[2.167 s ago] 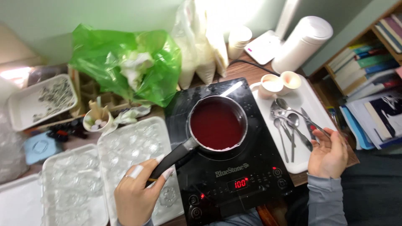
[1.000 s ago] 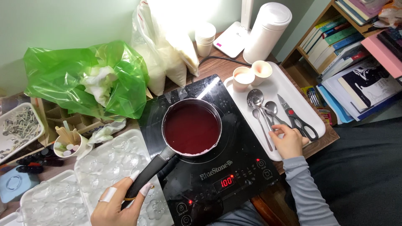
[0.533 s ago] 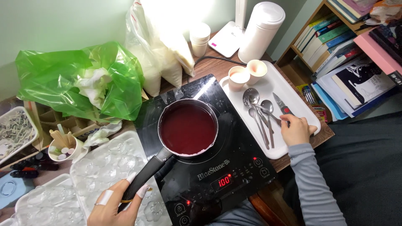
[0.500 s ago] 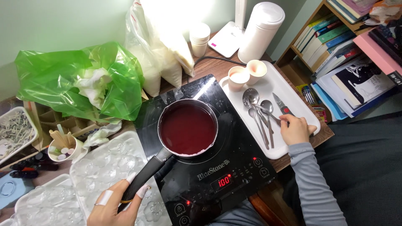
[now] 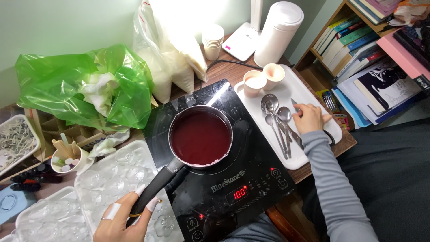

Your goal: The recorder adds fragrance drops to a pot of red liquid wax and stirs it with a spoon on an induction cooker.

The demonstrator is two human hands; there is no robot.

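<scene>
Head view: left hand [image 5: 118, 222] grips black handle of steel saucepan of dark red liquid [image 5: 200, 136], steadying it on black induction cooktop [image 5: 251, 179].
Right hand [image 5: 308, 117] rests fingers-down on white tray [image 5: 309, 87] among metal spoons [image 5: 275, 118]; whether it pinches anything, cannot tell.

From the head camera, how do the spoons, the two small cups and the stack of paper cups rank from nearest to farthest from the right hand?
Measured from the right hand on the white tray:
1. Spoons, on the tray just beside the hand, toward the pot.
2. Two small cups, at the tray's far end.
3. Stack of paper cups, off the tray, by the back wall.
</scene>
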